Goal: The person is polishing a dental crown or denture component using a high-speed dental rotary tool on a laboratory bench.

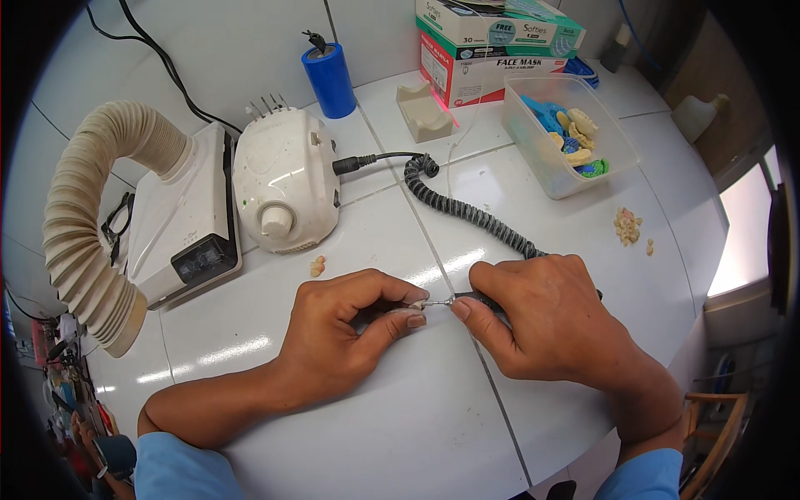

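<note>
My left hand (333, 333) pinches a small whitish, tooth-like piece (418, 306) between thumb and fingertips; most of it is hidden by the fingers. Wrapped around a dark rotary handpiece (477, 297) is my right hand (554, 321), its thumb near the metal tip. The slim bur (438, 302) points left and meets the piece, or comes very close to it. A coiled black cord (475, 214) runs from behind my right hand to the white motor unit (283, 192), which has a round knob in front. Both wrists are low over the white tiled tabletop (400, 392).
Left stands a white box-shaped machine (179, 217) with a ribbed hose (79, 208). Small tooth-like bits (317, 266) and a pile of them (627, 225) lie about. Behind are a blue cylinder (329, 81), a beige holder (423, 114), mask boxes (492, 67) and a plastic tub (554, 179) of moulded pieces.
</note>
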Tool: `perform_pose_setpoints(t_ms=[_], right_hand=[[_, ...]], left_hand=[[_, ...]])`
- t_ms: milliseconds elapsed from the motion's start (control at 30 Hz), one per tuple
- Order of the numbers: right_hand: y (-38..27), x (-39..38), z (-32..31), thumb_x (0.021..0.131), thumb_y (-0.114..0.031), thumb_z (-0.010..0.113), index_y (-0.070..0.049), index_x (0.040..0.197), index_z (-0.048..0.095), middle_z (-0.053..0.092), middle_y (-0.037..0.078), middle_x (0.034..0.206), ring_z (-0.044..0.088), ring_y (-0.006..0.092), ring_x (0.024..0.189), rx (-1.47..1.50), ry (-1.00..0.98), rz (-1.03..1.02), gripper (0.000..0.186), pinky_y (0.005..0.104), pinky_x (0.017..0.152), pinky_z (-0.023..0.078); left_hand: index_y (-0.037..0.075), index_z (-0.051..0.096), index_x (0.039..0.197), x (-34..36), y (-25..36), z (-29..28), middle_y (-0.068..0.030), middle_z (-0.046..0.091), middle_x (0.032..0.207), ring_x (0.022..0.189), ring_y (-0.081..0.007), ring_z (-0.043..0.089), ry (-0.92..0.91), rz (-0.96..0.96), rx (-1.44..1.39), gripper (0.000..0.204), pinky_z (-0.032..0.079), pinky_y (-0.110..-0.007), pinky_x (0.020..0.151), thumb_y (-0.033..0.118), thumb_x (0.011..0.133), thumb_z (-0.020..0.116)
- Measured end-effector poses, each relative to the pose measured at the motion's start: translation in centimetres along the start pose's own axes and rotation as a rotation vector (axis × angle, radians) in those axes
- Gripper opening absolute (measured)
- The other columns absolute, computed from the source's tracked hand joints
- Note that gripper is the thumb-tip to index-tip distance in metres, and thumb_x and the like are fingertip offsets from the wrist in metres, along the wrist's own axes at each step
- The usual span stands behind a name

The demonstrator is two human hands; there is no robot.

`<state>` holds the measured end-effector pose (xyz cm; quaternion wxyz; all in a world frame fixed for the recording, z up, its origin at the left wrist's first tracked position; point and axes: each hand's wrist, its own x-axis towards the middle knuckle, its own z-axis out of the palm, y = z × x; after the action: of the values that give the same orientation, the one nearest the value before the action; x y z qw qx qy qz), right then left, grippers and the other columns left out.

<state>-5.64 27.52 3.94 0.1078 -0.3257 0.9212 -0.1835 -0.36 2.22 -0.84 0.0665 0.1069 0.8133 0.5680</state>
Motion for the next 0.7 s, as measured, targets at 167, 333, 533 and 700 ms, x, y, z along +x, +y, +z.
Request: perform_pose_setpoints(t_ms=[167,333,533,700], right_hand=[[-0.01,-0.11,0.21,0.107,-0.039,0.066,-0.003,0.087,0.073,0.072,0.015,0.069,0.070,0.0371,0.059,-0.002,0.006,-0.003,0.042,0.0510,0.057,0.051],[0.04,-0.14,0.09,0.107,-0.039,0.066,-0.003,0.087,0.073,0.072,0.015,0.069,0.070,0.0372,0.059,-0.005,0.009,-0.017,0.042,0.0508,0.057,0.051],[-0.05,-0.12,-0.14,0.107,-0.039,0.066,-0.003,0.086,0.073,0.073,0.015,0.069,0.070,0.0375,0.059,-0.011,-0.025,0.012,0.042,0.0513,0.059,0.052],[-0.02,-0.07,-0.15,0.107,-0.039,0.066,-0.003,0.087,0.073,0.072,0.015,0.069,0.071,0.0376,0.061,-0.006,-0.030,-0.002,0.042,0.0515,0.059,0.053]], left_hand=[[-0.006,0.079,0.117,-0.05,0.12,0.02,-0.0121,0.084,0.103,0.096,-0.0129,0.079,0.004,-0.015,0.008,0.015,0.064,-0.026,0.086,-0.001,0.102,0.080],[-0.004,0.081,0.115,-0.16,-0.43,0.27,-0.0121,0.084,0.099,0.088,-0.0126,0.079,0.043,-0.008,-0.045,0.019,0.064,-0.027,0.079,0.006,0.099,0.085],[-0.004,0.081,0.114,-0.01,-0.19,0.25,-0.0120,0.084,0.098,0.088,-0.0123,0.079,0.038,-0.008,-0.026,0.019,0.064,-0.026,0.079,0.006,0.099,0.085],[-0.007,0.079,0.112,0.03,0.10,0.03,-0.0129,0.084,0.102,0.095,-0.0132,0.080,-0.001,-0.003,0.009,0.012,0.065,-0.026,0.085,-0.001,0.102,0.080]])
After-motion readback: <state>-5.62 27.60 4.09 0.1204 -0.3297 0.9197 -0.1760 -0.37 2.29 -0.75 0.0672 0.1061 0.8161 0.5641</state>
